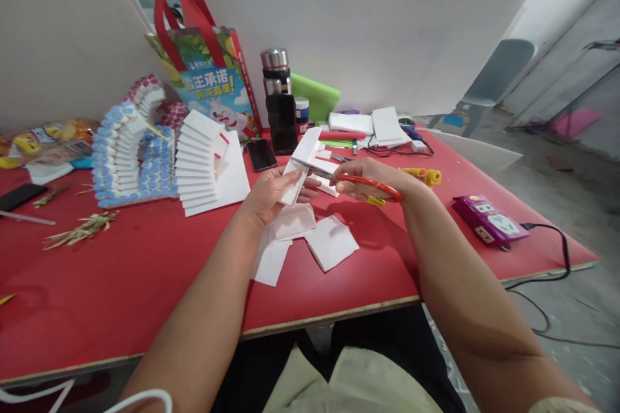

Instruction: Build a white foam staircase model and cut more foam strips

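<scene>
Between the left fingers (pixel 289 179), apparently pinched, lies white paper (pixel 307 147); the right fingers (pixel 347 188) grip scissors (pixel 364 181).

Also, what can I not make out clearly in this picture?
In the head view:
Left hand: partly hidden behind the paper it holds.
Scissors: the right hand covers part of the handle.
Bag: folded papers hide its lower left part.
Dark flat object: the left edge cuts it off.
Jar label: too small to read.

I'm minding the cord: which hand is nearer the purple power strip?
Right. The right hand, holding scissors, is left of the power strip; the left hand, holding white paper, is farther left.
</scene>
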A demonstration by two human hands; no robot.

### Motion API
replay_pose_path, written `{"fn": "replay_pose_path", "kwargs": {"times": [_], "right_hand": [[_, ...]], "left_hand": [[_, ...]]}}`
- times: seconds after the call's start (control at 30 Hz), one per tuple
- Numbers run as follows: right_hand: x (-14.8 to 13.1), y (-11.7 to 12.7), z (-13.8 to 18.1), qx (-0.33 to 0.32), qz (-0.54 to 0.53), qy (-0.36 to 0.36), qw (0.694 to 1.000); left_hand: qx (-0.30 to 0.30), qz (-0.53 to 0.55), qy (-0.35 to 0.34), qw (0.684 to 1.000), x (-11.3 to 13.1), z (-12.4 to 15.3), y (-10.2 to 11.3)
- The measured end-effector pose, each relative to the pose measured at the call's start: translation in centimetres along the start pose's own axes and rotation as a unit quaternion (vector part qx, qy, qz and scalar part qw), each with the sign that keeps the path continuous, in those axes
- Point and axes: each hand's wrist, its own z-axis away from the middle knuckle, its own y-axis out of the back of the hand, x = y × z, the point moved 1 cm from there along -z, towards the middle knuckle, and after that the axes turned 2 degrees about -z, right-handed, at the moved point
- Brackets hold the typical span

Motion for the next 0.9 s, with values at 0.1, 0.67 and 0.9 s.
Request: {"fn": "replay_pose_path", "kwargs": {"times": [0.1, 0.67, 0.9], "right_hand": [[0.3, 0.0, -0.2, -0.001, -0.030, -0.016, 0.999], [-1.2, -0.1, 0.6, 0.009, -0.048, -0.025, 0.998], [-0.6, -0.4, -0.1, 0.082, -0.086, -0.027, 0.993]], "left_hand": [[-0.002, 0.006, 0.001, 1.000, 0.1, 0.0, 0.0], [-0.029, 0.016, 0.008, 0.999, 0.0, 0.0, 0.3], [0.001, -0.015, -0.014, 1.000, 0.0, 0.0, 0.4]]}}
